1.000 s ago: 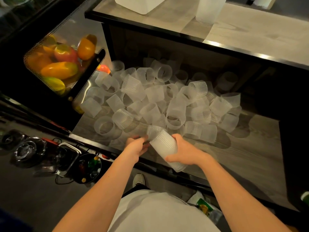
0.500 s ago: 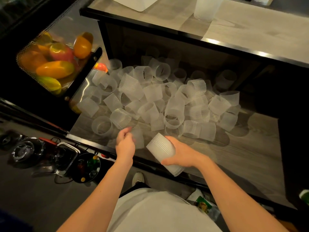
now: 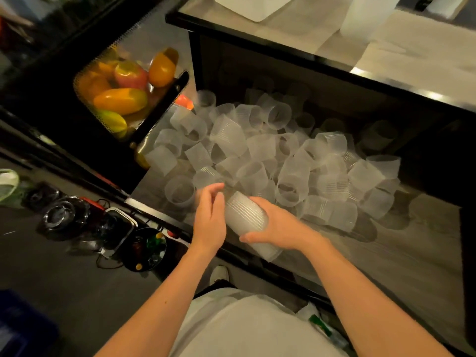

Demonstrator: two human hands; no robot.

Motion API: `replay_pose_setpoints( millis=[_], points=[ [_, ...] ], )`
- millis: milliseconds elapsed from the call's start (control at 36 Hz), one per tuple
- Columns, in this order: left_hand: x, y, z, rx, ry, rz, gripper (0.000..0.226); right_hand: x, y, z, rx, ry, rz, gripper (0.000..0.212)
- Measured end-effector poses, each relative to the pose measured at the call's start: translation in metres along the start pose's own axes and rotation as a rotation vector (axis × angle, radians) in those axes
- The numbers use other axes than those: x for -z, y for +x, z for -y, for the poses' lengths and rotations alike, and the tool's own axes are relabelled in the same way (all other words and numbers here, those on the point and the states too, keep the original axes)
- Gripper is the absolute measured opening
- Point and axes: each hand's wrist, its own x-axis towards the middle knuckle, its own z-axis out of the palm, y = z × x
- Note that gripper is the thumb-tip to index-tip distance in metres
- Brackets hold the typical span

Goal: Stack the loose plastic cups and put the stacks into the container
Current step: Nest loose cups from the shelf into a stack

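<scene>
A heap of loose ribbed translucent plastic cups (image 3: 270, 155) lies on the lower wooden shelf (image 3: 412, 253). My right hand (image 3: 280, 230) is shut around a tilted stack of cups (image 3: 244, 215) held over the shelf's front edge, its mouth end pointing down towards me. My left hand (image 3: 208, 217) hovers just left of the stack's upper end, fingers slightly curled and apart, with nothing visible in it. A single cup (image 3: 206, 176) lies right beyond its fingertips. The white container (image 3: 252, 6) stands on the upper counter, cut off by the frame's top.
A tall pale stack of cups (image 3: 368, 14) stands on the upper counter (image 3: 412, 52). A mesh basket of fruit (image 3: 121, 94) hangs at the left. Jars and a black tub (image 3: 146, 249) sit on the floor below. My shoe (image 3: 219, 274) shows under the shelf edge.
My left hand went out to the loose cups by the shelf's front, then came back beside the stack's upper end. The right hand kept holding the stack with little movement.
</scene>
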Motion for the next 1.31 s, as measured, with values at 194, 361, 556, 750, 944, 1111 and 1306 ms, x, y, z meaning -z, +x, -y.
replay_pose_setpoints(
  millis=[194,361,556,750,944,1111,1306],
  points=[
    [0.05,0.028,0.053,0.23,0.693,-0.259,0.047,-0.007,0.019,0.021,0.011,-0.006,0.019,0.105],
    [0.081,0.032,0.068,0.239,0.722,-0.175,0.012,-0.01,0.033,0.037,0.02,-0.042,0.046,0.107],
    [0.111,0.042,0.043,-0.012,0.61,0.049,0.07,-0.008,0.052,0.07,0.057,-0.072,-0.024,0.11],
    [0.138,0.064,0.012,0.073,0.168,0.295,0.082,0.006,0.063,0.087,0.07,-0.306,0.083,0.109],
    [0.111,0.058,0.007,0.083,-0.012,0.549,0.04,0.001,0.059,0.102,0.064,-0.335,0.207,0.115],
    [0.074,0.072,0.016,0.36,-0.263,0.028,0.045,0.0,0.042,0.083,-0.105,-0.232,0.108,0.109],
    [0.059,0.091,0.036,0.282,0.398,0.237,0.039,-0.007,0.028,0.063,-0.253,-0.159,0.071,0.099]
  ],
)
